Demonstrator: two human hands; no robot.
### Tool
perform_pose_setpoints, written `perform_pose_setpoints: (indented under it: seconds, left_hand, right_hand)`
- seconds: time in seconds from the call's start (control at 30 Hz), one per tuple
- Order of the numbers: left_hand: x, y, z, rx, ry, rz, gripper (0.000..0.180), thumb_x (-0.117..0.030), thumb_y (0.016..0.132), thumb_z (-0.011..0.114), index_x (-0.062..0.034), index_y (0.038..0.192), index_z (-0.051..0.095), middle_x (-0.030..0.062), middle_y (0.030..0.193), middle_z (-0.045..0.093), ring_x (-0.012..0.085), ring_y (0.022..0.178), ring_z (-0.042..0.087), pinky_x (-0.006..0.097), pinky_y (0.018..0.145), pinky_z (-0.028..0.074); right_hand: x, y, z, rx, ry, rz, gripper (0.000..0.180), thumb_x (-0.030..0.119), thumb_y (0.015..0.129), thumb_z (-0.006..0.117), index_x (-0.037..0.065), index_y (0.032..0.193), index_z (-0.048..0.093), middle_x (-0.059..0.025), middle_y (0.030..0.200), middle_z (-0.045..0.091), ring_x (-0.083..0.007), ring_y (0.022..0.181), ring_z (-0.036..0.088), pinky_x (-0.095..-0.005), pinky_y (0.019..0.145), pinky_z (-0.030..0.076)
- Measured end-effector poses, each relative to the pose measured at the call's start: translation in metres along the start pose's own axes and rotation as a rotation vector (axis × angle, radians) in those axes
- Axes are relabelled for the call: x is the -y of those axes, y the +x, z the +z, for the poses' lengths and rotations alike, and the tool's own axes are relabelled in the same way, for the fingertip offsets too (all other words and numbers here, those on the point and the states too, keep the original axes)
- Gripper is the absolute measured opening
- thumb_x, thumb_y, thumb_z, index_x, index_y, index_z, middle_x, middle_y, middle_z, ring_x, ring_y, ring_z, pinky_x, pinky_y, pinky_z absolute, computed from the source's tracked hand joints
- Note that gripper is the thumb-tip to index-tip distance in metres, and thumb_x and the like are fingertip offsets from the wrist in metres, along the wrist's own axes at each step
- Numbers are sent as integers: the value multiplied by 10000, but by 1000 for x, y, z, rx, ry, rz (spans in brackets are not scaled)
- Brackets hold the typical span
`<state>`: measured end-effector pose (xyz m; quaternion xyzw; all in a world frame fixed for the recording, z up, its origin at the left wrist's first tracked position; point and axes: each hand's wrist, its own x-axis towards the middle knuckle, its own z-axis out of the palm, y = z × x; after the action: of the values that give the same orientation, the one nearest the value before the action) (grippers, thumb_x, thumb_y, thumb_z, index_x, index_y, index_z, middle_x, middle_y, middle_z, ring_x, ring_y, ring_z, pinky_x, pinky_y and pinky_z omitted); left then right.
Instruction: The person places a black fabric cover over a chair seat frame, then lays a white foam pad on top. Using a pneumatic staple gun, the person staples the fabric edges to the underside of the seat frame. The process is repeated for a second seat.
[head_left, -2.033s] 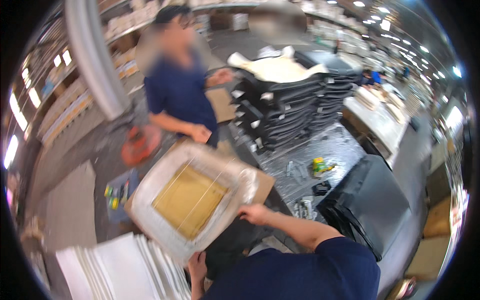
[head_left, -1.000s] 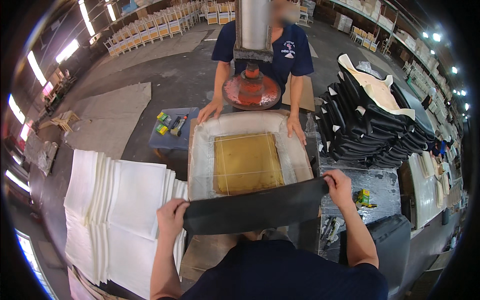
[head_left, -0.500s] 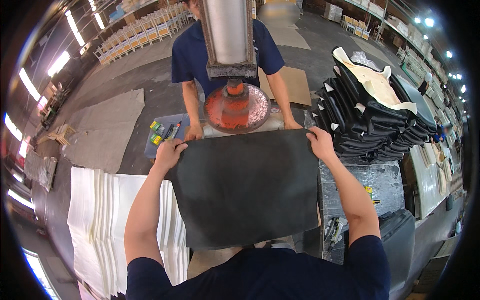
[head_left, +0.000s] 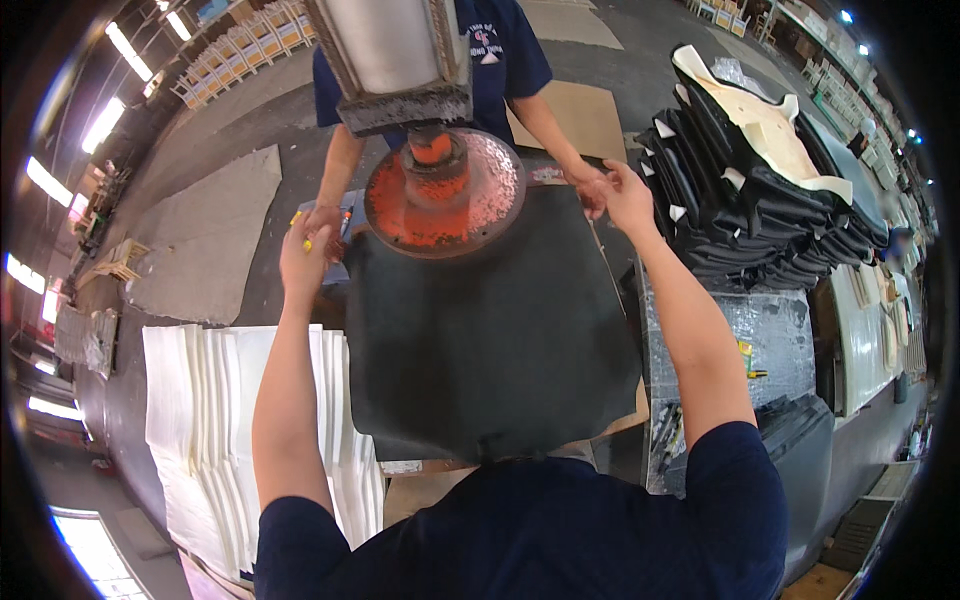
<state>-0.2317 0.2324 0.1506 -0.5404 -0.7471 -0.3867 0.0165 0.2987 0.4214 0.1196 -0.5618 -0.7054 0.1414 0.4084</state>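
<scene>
A large black sheet [head_left: 480, 350], which looks like leather or leatherette, lies spread in front of me. Its far edge reaches under the round red press plate [head_left: 445, 200]. My left hand [head_left: 303, 258] is at the far left corner, fingers apart, close against a co-worker's hand [head_left: 328, 222]. Beyond the far right corner, my right hand [head_left: 632, 203] has its fingers loosely apart, beside the co-worker's other hand [head_left: 590, 188]. Those two hands of the co-worker are at the sheet's far corners; their exact grip is partly hidden.
A metal press column [head_left: 385, 50] stands over the sheet. White padded sheets [head_left: 235, 430] are stacked at the left. On the right, black covered pieces [head_left: 730, 210] form a tall pile behind a plastic-wrapped table [head_left: 780, 320] with tools on it. The co-worker stands opposite.
The black sheet has moved away from me, under the press plate. Both my hands have reached farther forward and come off its corners, beside the co-worker's hands. My view has tilted down.
</scene>
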Motion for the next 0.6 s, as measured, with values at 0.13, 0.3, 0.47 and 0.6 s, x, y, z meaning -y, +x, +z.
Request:
perform_pose_setpoints:
  seconds: [0.13,0.3,0.47,0.6]
  left_hand:
    - [47,-126,-34,116,-155,-247,505,-282,1093,699,8,1499,626,189,1424,702,263,1334,660,396,1142,499]
    - [62,-286,-57,313,-468,-924,508,-404,1074,727,-74,1455,655,38,1148,708,146,1038,653,341,879,511]
    - [57,-335,-54,423,-626,-942,409,-453,1059,744,-124,1302,724,-8,1091,722,123,1031,622,335,861,479]
    - [58,-329,-39,397,-764,-813,172,-217,1080,743,-56,1135,716,17,1076,774,115,937,691,320,871,543]
  right_hand:
    - [-57,-102,-49,126,34,123,438,258,971,809,79,1362,728,-92,1001,752,-194,884,702,-342,833,563]
    - [-91,-263,-92,346,373,669,405,301,1058,767,17,1345,732,3,1023,763,-100,850,647,-301,737,537]
    - [-67,-314,-88,301,459,822,304,253,1067,758,16,1258,752,0,972,735,-91,844,635,-283,747,506]
    - [-77,-313,-80,233,403,773,184,208,1055,767,26,1075,758,-6,930,736,-107,811,633,-300,761,506]
